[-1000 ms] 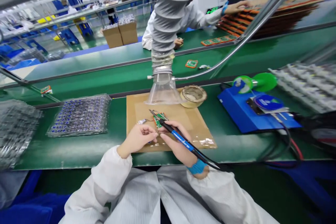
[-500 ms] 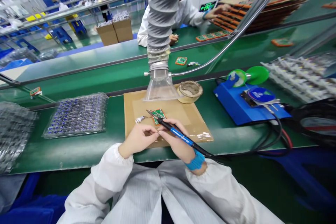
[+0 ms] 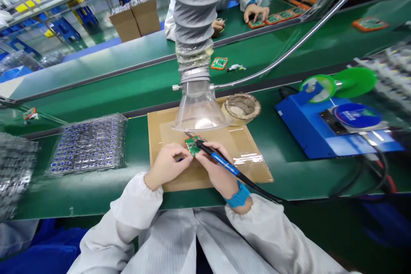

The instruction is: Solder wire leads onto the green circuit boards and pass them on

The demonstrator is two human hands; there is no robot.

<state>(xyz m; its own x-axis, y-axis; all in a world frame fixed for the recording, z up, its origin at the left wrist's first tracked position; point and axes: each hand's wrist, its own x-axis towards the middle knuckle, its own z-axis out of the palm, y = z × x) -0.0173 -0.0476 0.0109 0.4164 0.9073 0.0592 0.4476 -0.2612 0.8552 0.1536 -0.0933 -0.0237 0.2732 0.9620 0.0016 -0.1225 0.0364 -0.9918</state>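
A green circuit board with an orange edge (image 3: 192, 145) lies on the brown cardboard sheet (image 3: 160, 130), between my hands. My right hand (image 3: 220, 169) holds a blue and black soldering iron (image 3: 224, 165), its tip pointing up and left over the board. A blue band circles that wrist. My left hand (image 3: 170, 165) is at the board's left side, thumb and forefinger pinched together; what they hold, if anything, is too small to make out. The fingertips of both hands are close together at the board's lower edge.
A clear fume hood (image 3: 201, 109) hangs just beyond the board. Behind its right side sits a round, stained bowl (image 3: 242, 109). A blue solder station (image 3: 308, 124) stands right, a tray of small parts (image 3: 88, 143) left. Across the belt, a person's hand (image 3: 256, 12) touches a board.
The view has shifted closer to the bench. The white connector that lay left of the board no longer shows. Across the belt, the person's hand has moved from the stacked boards down to the row.
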